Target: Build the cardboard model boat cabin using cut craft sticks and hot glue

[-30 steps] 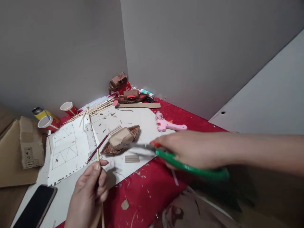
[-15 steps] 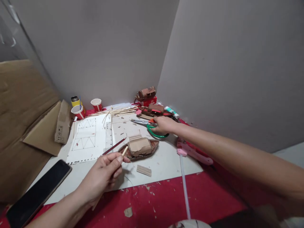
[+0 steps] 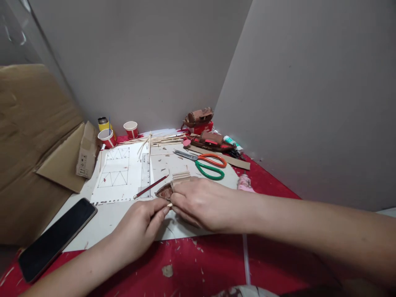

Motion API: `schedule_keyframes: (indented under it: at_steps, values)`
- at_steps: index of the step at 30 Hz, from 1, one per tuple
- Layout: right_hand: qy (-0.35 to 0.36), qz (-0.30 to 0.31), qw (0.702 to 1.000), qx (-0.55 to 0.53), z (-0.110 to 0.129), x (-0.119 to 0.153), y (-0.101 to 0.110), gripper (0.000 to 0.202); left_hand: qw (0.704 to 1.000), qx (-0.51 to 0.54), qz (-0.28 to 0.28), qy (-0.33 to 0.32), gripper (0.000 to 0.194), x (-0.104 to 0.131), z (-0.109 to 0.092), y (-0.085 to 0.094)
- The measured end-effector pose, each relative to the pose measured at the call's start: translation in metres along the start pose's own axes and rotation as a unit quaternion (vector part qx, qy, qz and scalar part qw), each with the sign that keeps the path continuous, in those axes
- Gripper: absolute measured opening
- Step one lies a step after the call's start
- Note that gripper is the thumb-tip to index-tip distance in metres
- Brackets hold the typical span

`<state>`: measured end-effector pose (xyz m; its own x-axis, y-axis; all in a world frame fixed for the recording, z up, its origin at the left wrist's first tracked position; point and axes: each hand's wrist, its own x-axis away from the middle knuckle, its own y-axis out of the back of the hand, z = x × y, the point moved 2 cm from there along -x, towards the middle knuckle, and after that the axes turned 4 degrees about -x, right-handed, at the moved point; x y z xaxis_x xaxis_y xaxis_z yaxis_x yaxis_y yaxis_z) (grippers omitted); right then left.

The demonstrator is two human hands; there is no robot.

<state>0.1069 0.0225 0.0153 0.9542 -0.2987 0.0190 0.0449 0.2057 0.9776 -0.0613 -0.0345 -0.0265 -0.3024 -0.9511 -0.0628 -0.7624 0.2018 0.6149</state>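
Observation:
My left hand (image 3: 145, 225) pinches a short wooden stick (image 3: 170, 205) between thumb and forefinger, with only the stick's pale end showing. My right hand (image 3: 201, 202) is curled over a small brown model boat (image 3: 163, 192), its fingertips right beside the stick. Most of the boat is hidden under this hand; the pointed left end shows. Behind the boat lies a small piece of ribbed cardboard (image 3: 181, 175). Scissors (image 3: 198, 159) with one orange and one green handle rest beyond my right hand, their blades pointing left.
A pencil (image 3: 151, 186), ruler (image 3: 145, 173) and drawn sheet (image 3: 117, 177) lie left of the boat. Thin sticks (image 3: 163, 140), paper cups (image 3: 131, 130) and other model boats (image 3: 212, 141) stand farther back. A phone (image 3: 58, 239) lies near left; a pink glue gun (image 3: 245, 182) is at right.
My right hand has let go of the scissors and come back to the boat. My left hand has moved slightly right with the stick, so both hands now meet at the boat's near side.

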Motion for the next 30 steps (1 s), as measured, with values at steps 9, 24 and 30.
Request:
schedule_keyframes:
  at_steps: [9,24,30]
  values:
    - [-0.024,0.072,0.991,0.107,0.007,-0.01,-0.017,0.015,0.98,-0.187,0.015,-0.065,0.022,0.01,0.002,0.005]
    - [-0.109,0.084,0.985,0.106,0.002,-0.024,-0.04,0.021,0.952,-0.305,0.012,-0.023,0.02,0.001,0.019,0.004]
    - [-0.071,0.146,0.985,0.053,0.012,-0.025,-0.028,0.018,0.919,-0.379,0.096,-0.059,0.015,0.007,0.003,0.009]
